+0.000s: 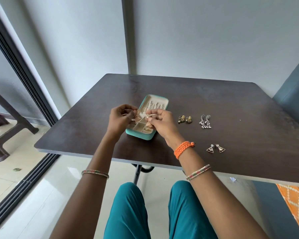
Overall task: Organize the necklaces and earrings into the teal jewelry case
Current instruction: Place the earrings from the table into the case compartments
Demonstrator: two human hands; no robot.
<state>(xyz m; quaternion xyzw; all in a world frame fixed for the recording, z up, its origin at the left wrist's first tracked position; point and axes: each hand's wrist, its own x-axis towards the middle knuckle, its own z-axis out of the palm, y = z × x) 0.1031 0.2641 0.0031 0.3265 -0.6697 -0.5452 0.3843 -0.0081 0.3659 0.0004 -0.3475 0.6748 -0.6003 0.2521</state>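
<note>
Both hands are hovering over the open teal jewelry case (146, 135), which is lying on the dark table (214, 104) with its cream lid raised at the far end and necklace chains (154, 106) hanging inside it. The left hand (120, 118) is pinching one gold jhumka earring (136, 114) between curled fingertips, just above the case's near-left compartments. The right hand (162, 121) is pinching a second gold jhumka earring (148, 122), whose bell is dangling below the fingers, over the divided compartments; whether it is touching the tray I cannot tell. The two earrings are sitting close together between the hands. A small gold piece (147, 129) is lying in a near compartment. To the right of the case, well apart from the hands, a pair of green-gold studs (185, 119), a pair of long silver drop earrings (205, 121) and, nearer the table's front edge, a pair of triangular earrings (215, 148) are resting on the table. An orange braided band (182, 149) is wrapping the right wrist.
</note>
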